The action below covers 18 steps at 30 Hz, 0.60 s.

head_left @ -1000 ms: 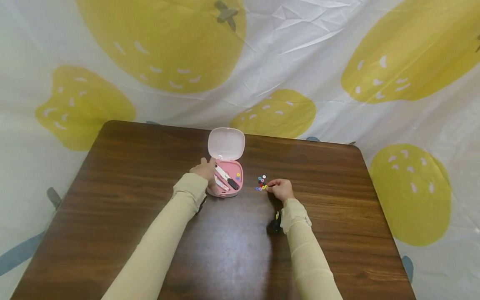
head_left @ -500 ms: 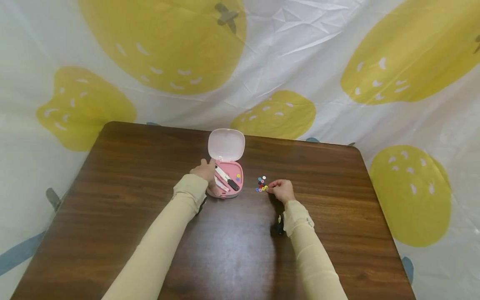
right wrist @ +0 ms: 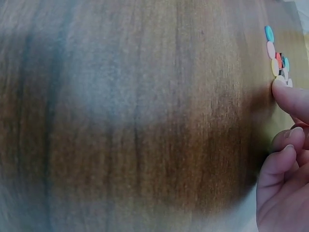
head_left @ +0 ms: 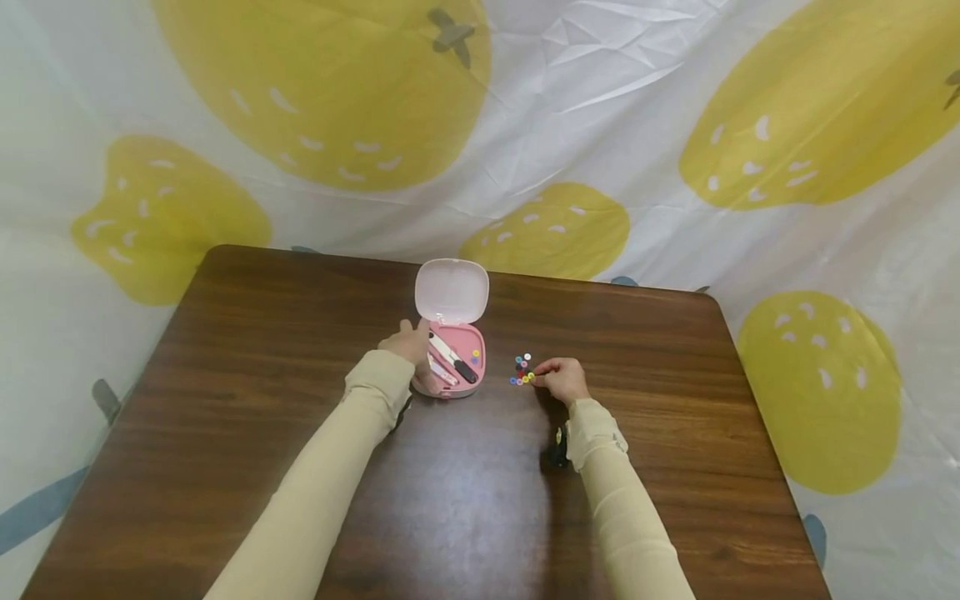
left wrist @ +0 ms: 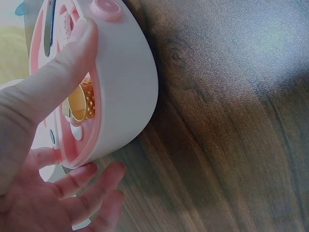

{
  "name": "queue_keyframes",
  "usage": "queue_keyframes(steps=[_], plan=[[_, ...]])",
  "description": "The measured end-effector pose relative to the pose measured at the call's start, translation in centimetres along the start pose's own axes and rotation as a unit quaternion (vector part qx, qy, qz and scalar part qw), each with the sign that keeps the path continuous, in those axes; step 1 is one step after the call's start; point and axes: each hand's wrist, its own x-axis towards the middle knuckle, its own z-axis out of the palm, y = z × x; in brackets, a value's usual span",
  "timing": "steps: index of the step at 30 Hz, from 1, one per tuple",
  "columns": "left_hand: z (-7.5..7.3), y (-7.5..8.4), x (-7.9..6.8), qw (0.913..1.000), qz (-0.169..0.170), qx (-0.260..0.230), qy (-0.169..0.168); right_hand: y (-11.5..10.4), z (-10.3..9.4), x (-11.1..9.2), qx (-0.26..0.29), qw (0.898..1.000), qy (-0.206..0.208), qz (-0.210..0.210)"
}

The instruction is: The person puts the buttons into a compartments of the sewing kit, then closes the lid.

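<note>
Both arms reach forward, left grip spread loosely, right grip partly curled.

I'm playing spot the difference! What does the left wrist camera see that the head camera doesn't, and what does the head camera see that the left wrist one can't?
Only the left wrist view: a gold, dimpled, ring-shaped thing inside the pink-and-white case.

Only the head view: the right hand and the little coloured buttons on the table.

Both: the case, the left hand touching it, and the table.
</note>
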Motion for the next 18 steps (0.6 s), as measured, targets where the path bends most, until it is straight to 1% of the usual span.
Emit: queue_keyframes(steps=[3, 7, 11, 15, 18], plan=[[-0.02, 0.03, -0.14, 1.0000, 0.001, -0.004, 0.007, -0.01, 0.03, 0.16, -0.006, 1.000, -0.002, 0.000], [0.01, 0.04, -0.03, 1.0000, 0.001, -0.002, 0.009, -0.10, -0.07, 0.33, 0.008, 1.000, -0.020, 0.019], [0.03, -0.06, 0.01, 1.0000, 0.000, -0.001, 0.004, -0.37, -0.20, 0.26, 0.025, 0.999, -0.033, 0.035], [0.04, -0.08, -0.05, 1.0000, -0.002, -0.004, 0.004, -0.44, -0.20, 0.12, 0.034, 0.998, -0.029, 0.035], [0.09, -0.13, 0.00, 1.0000, -0.004, -0.008, 0.003, -0.38, -0.14, 0.01, 0.028, 0.999, -0.021, 0.028]])
